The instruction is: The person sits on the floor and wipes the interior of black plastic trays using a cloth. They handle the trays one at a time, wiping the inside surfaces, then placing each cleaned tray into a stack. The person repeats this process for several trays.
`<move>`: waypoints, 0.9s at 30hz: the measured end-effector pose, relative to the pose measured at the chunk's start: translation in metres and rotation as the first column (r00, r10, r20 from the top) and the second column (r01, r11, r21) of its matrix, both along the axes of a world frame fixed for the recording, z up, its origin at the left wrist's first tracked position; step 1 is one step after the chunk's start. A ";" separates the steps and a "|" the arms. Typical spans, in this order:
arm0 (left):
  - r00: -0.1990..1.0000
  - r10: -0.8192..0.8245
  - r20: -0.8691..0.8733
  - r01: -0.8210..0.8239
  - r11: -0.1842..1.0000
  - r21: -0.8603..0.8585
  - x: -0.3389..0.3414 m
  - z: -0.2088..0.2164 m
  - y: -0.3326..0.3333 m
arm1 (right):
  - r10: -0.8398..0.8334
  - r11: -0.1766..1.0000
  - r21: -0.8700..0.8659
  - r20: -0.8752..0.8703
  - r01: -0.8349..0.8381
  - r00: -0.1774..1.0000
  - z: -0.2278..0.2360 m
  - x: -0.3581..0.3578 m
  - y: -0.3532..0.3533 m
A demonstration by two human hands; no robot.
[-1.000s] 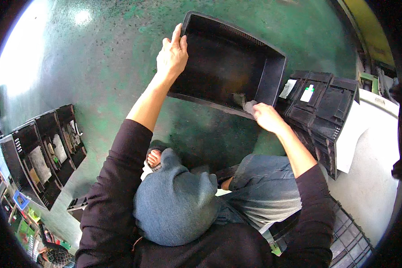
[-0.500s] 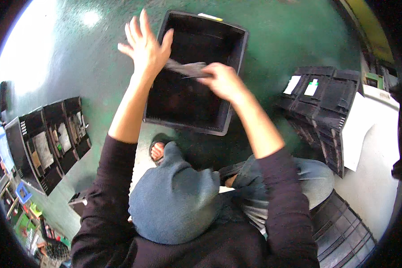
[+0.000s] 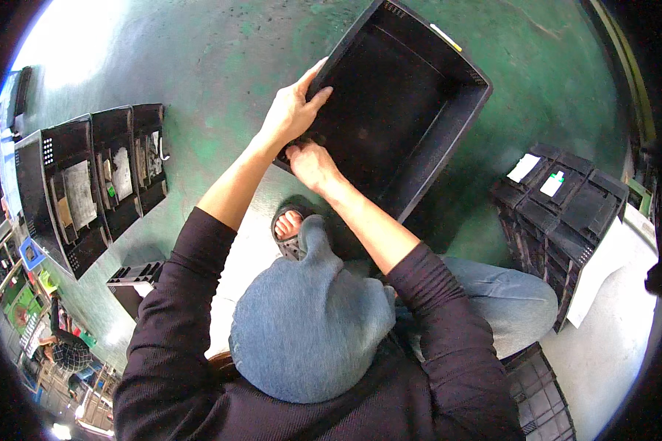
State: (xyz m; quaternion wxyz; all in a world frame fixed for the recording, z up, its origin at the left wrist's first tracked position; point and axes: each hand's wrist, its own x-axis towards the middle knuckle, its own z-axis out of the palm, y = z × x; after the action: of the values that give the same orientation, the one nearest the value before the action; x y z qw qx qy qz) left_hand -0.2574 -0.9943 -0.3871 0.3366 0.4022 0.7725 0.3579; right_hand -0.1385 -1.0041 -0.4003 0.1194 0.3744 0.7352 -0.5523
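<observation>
A large black plastic bin (image 3: pixel 443 143) is tilted at an angle in front of me, its open side facing up toward me. My left hand (image 3: pixel 293 110) grips its left wall, thumb inside and fingers over the outer side. Closed and pushed into the near left corner of the bin is my right hand (image 3: pixel 315 166). The grey cloth it held half a second ago is almost wholly hidden by the fingers now. A yellow-white label strip (image 3: pixel 446 37) sits on the bin's far rim.
Black crates with papers in them (image 3: pixel 81 195) stand at the left. A stack of black crates (image 3: pixel 566 191) with labels is at the right, beside a white panel (image 3: pixel 618 279). A black grid-patterned crate (image 3: pixel 541 397) lies lower right. Another person (image 3: pixel 70 353) is far left.
The bin has turned clockwise and shifted right. My left hand has gone from spread fingers to gripping its wall. My right hand has moved down and left into the corner.
</observation>
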 end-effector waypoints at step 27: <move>0.991 0.062 -0.119 -0.044 0.988 0.151 0.014 -0.017 0.002 | 0.824 0.357 -0.017 0.476 -0.934 0.307 0.053 0.131 0.079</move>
State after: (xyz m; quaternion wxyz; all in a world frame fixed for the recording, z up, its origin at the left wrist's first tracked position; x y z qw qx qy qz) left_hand -0.2439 -0.9928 -0.4040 0.2476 0.4269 0.7735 0.3976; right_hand -0.0076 -0.9247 -0.3470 0.5021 0.0233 0.8411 -0.1999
